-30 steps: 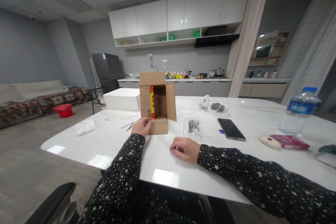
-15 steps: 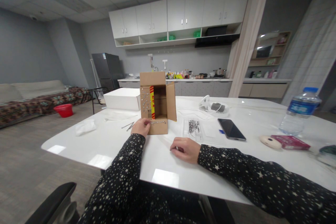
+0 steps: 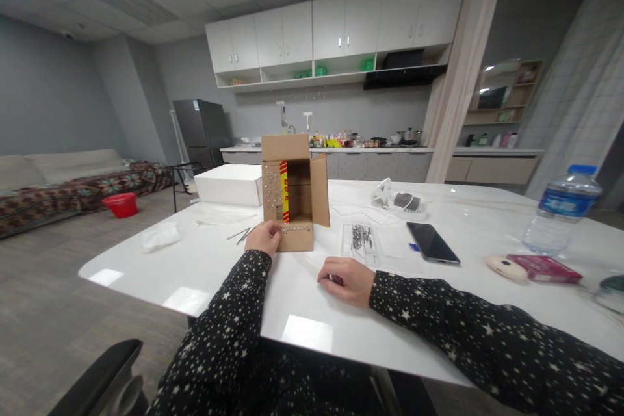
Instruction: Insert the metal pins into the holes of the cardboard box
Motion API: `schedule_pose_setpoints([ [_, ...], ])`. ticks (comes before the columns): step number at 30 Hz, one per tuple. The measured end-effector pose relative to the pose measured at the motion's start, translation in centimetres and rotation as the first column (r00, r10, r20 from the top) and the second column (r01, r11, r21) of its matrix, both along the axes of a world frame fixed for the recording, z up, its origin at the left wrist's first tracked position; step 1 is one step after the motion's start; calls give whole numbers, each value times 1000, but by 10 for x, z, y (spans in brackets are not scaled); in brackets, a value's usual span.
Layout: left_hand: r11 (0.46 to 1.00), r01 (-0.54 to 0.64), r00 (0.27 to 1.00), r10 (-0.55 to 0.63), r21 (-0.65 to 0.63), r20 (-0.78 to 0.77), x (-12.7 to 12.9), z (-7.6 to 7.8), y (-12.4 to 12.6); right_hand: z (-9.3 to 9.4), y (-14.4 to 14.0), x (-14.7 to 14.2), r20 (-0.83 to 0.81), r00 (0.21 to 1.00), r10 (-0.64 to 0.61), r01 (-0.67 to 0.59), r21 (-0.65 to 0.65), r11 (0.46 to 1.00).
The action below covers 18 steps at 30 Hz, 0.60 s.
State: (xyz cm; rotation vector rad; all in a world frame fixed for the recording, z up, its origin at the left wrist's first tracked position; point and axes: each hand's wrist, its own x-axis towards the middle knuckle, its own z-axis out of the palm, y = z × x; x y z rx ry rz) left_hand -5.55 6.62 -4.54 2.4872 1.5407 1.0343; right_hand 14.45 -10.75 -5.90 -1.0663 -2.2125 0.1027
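Note:
An open cardboard box [image 3: 319, 192] stands upright on the white table, its opening facing me. Small shiny studs dot its left flap, beside a yellow and red tape strip [image 3: 285, 192], and a row of them crosses the lower flap [image 3: 297, 242]. At the lower flap's left edge is my left hand [image 3: 263, 238], its fingers closed on the cardboard. My right hand [image 3: 346, 279] rests on the table to the right of the box, fingers curled together; whatever is in them is hidden. Behind it lies a clear case [image 3: 346, 240] with many small metal pieces [image 3: 362, 238].
Left of the box are thin metal rods [image 3: 238, 234], a crumpled tissue [image 3: 160, 237] and a white box [image 3: 228, 183]. On the right lie a phone [image 3: 433, 242], a white corded device [image 3: 409, 201], a beige rounded object [image 3: 506, 267], a dark red box [image 3: 546, 268] and a water bottle [image 3: 560, 208].
The view has shifted slightly. Both hands keep nearly the same places, the left at the box's lower flap and the right on the table.

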Motion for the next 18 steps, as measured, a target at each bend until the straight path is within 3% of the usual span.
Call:
schedule_pose_setpoints([
  [8,999,43,999,-43,-1,10,2,3,-4,0,1,0,-2,1000,11,-11,-11,1000],
  [18,985,106,993,-99,135,-57,-8,19,3,-3,0,2,-28,1000,-9,8,-22,1000],
])
